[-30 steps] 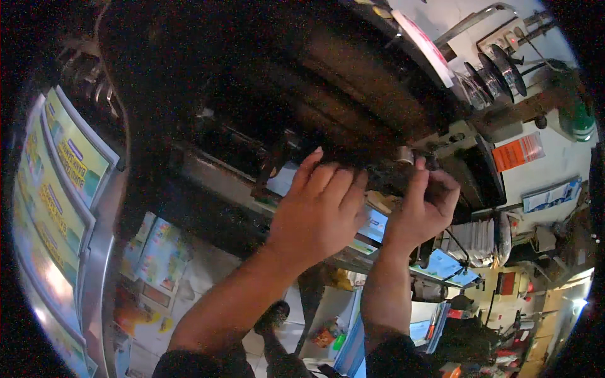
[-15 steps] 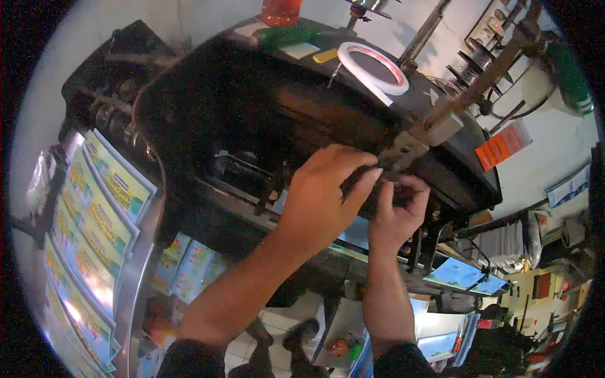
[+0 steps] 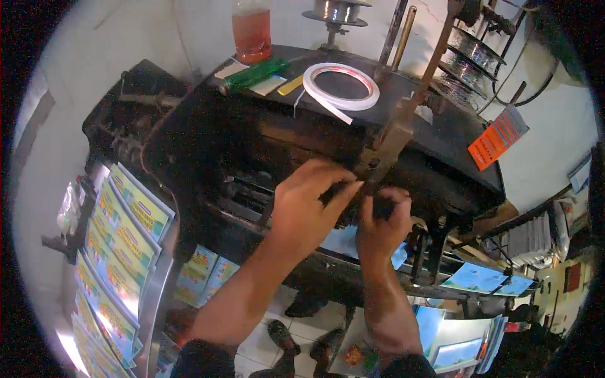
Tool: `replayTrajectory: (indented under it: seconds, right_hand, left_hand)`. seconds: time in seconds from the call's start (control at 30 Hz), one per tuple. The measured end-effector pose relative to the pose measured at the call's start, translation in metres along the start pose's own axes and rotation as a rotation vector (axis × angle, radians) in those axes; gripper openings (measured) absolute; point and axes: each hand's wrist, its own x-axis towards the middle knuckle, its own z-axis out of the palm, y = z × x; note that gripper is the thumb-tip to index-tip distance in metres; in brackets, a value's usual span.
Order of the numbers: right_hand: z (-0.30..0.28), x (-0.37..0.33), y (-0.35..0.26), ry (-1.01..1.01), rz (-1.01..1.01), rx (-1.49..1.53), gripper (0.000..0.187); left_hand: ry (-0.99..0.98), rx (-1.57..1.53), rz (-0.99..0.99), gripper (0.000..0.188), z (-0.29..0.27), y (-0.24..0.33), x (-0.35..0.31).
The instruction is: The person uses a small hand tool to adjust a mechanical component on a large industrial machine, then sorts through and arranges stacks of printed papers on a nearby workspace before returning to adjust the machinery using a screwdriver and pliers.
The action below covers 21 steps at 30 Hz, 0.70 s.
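Both of my hands are up at the metal head [image 3: 384, 148] of a large dark machine [image 3: 208, 113]. The thumb and index finger of my left hand [image 3: 305, 201] come together in a pinch just below the head's block. Close by on the right, my right hand [image 3: 383, 223] is curled, its thumb raised against the bent fingers. Whatever lies between the fingertips is too small and dark to make out. Under my hands, light blue paper [image 3: 343, 242] shows partly behind the fingers.
On the machine's top lie a white tape roll [image 3: 372, 94], a green-handled tool [image 3: 255, 75] and a bottle of orange liquid [image 3: 252, 34]. Wire spools [image 3: 469, 66] stand behind. Stacked printed booklets [image 3: 123, 246] fill a rack at left. An orange tag [image 3: 498, 138] hangs at right.
The view has shifted, so more of the machine's top and the spools shows. My hands stay at the machine's head with fingers pinched, nearly unchanged.
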Motion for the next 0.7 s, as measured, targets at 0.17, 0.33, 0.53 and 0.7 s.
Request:
replayTrajectory:
  seconds: [0.17,0.33,0.53,0.7]
  right_hand:
    - [-0.004,0.002,-0.003,-0.025,-0.014,-0.010,0.025]
    - [-0.004,0.004,0.000,-0.005,-0.070,-0.006,0.026]
    - [-0.004,0.002,0.002,-0.014,-0.043,0.071,0.027]
    - [-0.005,0.002,0.002,-0.024,0.016,0.101,0.025]
  left_hand:
    - [0.083,0.115,0.146,0.017,0.002,0.003,0.002]
    - [0.068,0.189,0.209,0.018,0.001,0.005,0.005]
    - [0.014,0.155,0.154,0.015,-0.002,0.010,0.007]
    - [0.017,0.181,0.186,0.015,-0.001,0.014,0.008]
